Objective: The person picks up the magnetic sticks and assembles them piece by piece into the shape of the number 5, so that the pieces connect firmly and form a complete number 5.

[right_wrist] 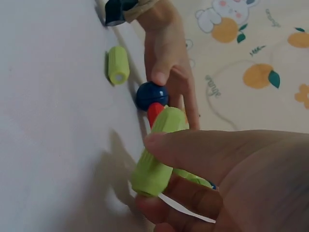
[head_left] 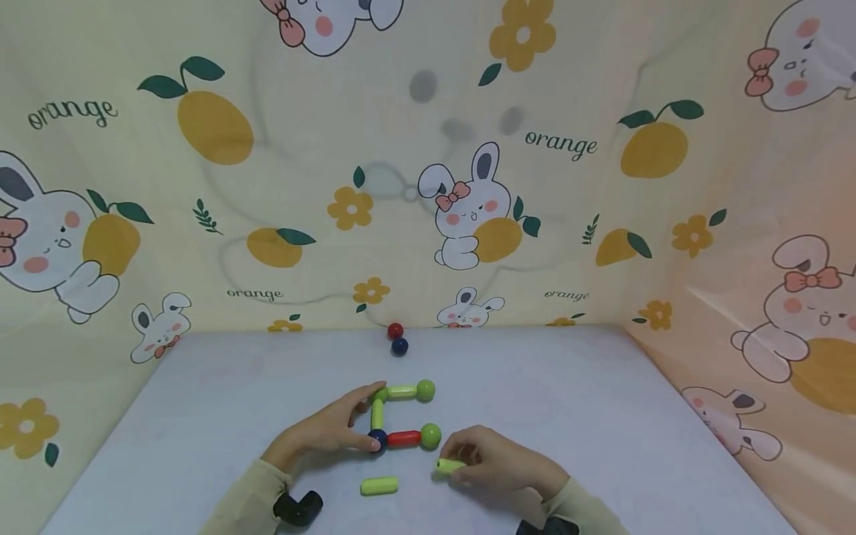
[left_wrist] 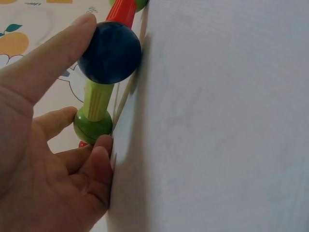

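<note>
A U-shaped magnetic ball-and-stick frame lies on the table. Its near corner is a dark blue ball (head_left: 380, 435), joined by a red stick (head_left: 404, 438) to a green ball (head_left: 431, 435). One yellow-green stick (head_left: 377, 414) links it to the far corner's green ball (left_wrist: 91, 126); another stick (head_left: 402, 391) leads to a green end ball (head_left: 425, 390). My left hand (head_left: 324, 431) holds the frame, thumb on the blue ball, fingers at the far corner ball. Near the red stick's end, my right hand (head_left: 498, 459) pinches a loose yellow-green stick (right_wrist: 157, 162), which partly hides the frame in the right wrist view.
Another yellow-green stick (head_left: 379, 486) lies on the white table (head_left: 568, 394) in front of the frame. A red ball (head_left: 395, 331) and a dark blue ball (head_left: 399, 347) rest together at the back edge. A printed cloth (head_left: 334, 134) hangs behind.
</note>
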The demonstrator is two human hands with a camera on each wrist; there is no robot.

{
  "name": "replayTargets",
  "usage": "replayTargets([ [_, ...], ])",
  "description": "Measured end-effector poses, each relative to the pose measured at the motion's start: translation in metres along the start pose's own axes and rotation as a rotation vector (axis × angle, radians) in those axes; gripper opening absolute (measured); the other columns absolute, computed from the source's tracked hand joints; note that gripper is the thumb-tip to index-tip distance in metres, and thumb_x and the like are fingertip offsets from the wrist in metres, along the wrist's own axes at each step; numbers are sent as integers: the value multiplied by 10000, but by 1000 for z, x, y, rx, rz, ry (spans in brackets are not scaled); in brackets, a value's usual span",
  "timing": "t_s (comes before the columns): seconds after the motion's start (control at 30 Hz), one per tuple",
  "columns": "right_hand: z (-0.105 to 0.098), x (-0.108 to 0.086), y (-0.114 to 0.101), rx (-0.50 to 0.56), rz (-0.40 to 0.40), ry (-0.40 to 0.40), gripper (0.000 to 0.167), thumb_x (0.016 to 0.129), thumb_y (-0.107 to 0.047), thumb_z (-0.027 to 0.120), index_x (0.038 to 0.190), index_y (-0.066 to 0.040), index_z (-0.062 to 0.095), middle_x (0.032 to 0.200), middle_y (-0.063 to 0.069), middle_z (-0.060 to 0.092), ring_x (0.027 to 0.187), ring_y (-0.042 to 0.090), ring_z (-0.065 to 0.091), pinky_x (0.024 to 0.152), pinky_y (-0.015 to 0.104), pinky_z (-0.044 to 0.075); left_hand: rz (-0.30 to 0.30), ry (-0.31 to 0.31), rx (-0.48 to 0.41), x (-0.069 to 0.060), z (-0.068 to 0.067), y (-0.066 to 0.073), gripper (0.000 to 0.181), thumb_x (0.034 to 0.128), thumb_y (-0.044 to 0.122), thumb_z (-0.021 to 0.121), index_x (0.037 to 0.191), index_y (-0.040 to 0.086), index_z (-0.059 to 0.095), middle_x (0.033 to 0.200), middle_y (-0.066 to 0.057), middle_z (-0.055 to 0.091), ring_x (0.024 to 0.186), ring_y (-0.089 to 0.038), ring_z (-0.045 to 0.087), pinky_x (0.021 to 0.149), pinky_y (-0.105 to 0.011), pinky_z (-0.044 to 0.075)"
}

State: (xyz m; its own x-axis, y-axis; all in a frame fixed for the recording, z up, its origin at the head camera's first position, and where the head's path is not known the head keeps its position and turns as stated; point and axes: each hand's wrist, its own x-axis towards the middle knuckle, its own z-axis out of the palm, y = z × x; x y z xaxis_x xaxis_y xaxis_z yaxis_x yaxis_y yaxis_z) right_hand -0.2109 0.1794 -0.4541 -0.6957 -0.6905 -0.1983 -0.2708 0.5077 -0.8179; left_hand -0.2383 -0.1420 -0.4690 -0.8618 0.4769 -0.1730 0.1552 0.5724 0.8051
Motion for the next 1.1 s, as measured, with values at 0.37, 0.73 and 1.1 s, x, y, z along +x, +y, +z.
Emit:
replayTargets([
  [0.37, 5, 3, 7, 226, -33, 6, 200, 893, -69, 738, 1059, 32, 689, 917, 72, 721, 777, 40, 642, 711, 166, 527, -7, -12, -6, 0, 0, 0, 1000, 807, 340, 851, 1607, 212, 265, 1603, -158, 363, 1339, -366, 472, 1064, -583, 461],
  [0.73, 14, 8, 12, 297, 35, 82, 213, 884, -98, 755, 1003, 71, 703, 739, -39, 712, 589, 10, 537, 536, 160, 445, 5, -9, -1, -1, -1, 0, 991, 812, 330, 848, 1606, 207, 269, 1594, -155, 372, 1325, -355, 474, 1055, -579, 464],
  [1.1, 19, 9, 6, 309, 87, 132, 202, 898, -146, 753, 954, 46, 725, 565, -78, 600, 394, 2, 430, 436, 160, 355, 4, -10, 2, 0, -1, 0, 993, 811, 341, 848, 1606, 213, 268, 1589, -155, 377, 1314, -351, 479, 1052, -577, 465],
])
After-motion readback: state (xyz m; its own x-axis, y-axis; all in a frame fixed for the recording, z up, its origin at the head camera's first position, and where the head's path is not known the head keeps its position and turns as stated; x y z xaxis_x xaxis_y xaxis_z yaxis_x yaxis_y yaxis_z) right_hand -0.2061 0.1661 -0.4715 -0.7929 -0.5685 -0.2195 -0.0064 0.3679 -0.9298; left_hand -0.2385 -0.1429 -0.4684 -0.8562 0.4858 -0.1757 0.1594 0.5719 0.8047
